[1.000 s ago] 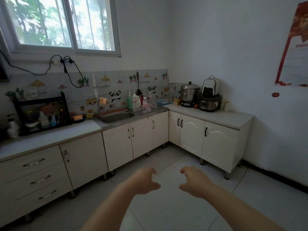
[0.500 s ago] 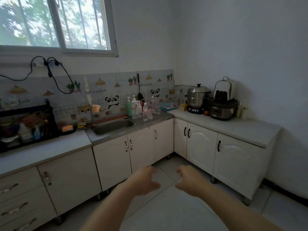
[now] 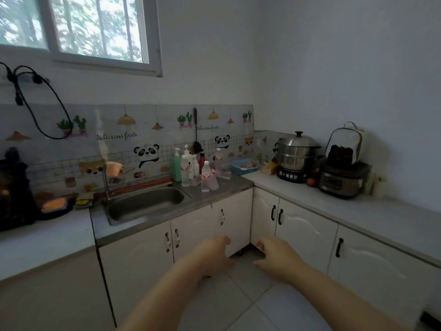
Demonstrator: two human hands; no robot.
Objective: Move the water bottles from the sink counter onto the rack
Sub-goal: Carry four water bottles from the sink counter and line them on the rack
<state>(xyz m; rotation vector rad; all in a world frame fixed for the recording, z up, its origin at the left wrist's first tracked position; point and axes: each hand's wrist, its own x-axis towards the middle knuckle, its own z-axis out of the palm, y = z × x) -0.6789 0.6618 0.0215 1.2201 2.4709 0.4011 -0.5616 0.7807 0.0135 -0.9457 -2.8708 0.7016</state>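
Corner kitchen, pale cabinets under a grey counter, and down at the bottom of the view both hands hang in front of the cupboard doors: the left hand point(image 3: 213, 254) loosely curled with fingers apart and nothing in it, the right hand point(image 3: 276, 255) just beside it, equally slack and empty. Neither touches anything. Look out from the hands toward twelve o'clock and you reach the steel sink counter point(image 3: 222, 187), with the sink point(image 3: 145, 203) off at about eleven. On that counter stand the water bottles: one red-labelled bottle point(image 3: 205, 176) nearest the front edge, a second one point(image 3: 185, 172) just behind and to its left, and what looks like a third clear bottle point(image 3: 218, 158) further back against the splashback (pump dispensers crowd in beside them, so the count is hard to pin down). Far out at nine o'clock, at the left edge, sits the dark rack point(image 3: 14, 189), well apart from the bottles, its contents too dim to read. So by my reading the job has hardly begun: every bottle visible is on the sink counter, no grasp is made, and all the carrying is left.
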